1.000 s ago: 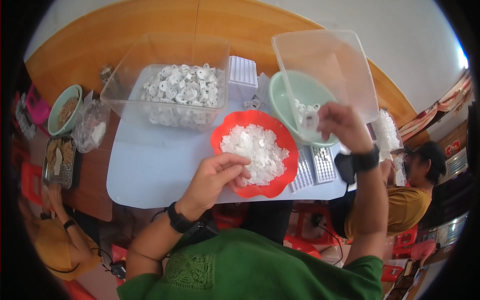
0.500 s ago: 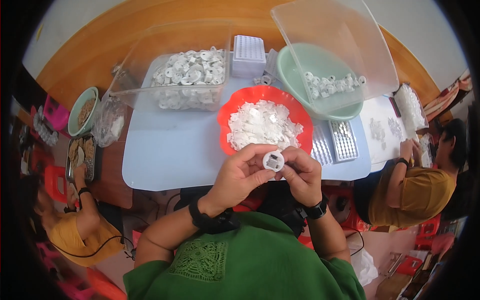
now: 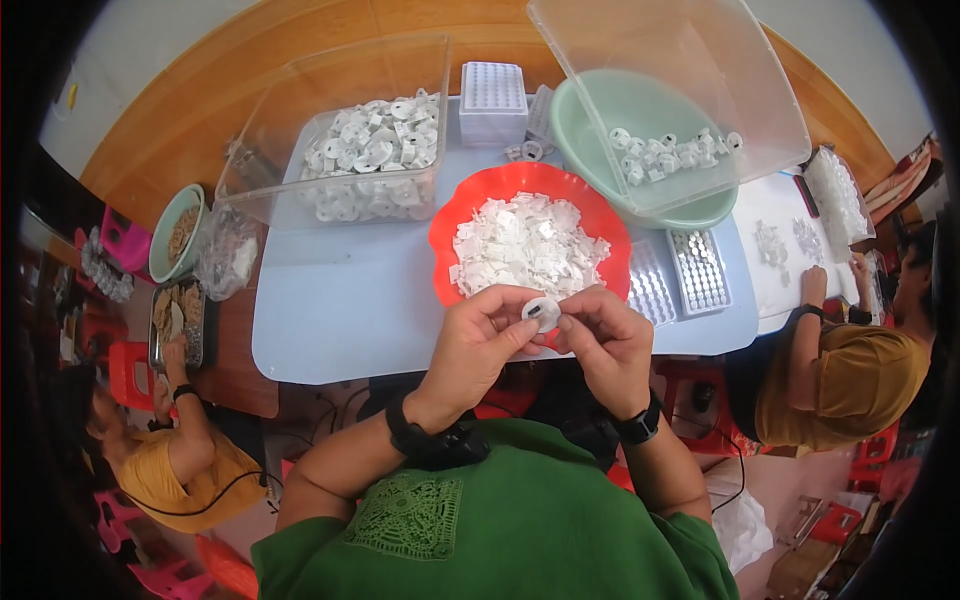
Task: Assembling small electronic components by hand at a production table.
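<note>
Between my hands is a small round white plastic piece (image 3: 541,314) with a dark slot on its face. My left hand (image 3: 474,345) is closed on its left side, thumb in front and forefinger along the top. My right hand (image 3: 608,342) pinches the right edge with thumb and forefinger. Both hands are over the table's near edge, just in front of a red scalloped bowl (image 3: 440,250) heaped with flat white plastic pieces (image 3: 525,240). Whether the fingers hide another small part, I cannot tell.
A clear bin (image 3: 290,200) of white round parts stands back left. Another clear bin (image 3: 690,110) with similar parts leans over a green basin (image 3: 575,130). Trays of shiny discs (image 3: 700,272) lie to the right, stacked white trays (image 3: 494,110) behind. Two people sit at either side.
The round piece has been turned: earlier its face showed a larger grey rectangular insert, now mostly white with a small dark slot. My right fingers have shifted on its edge.
</note>
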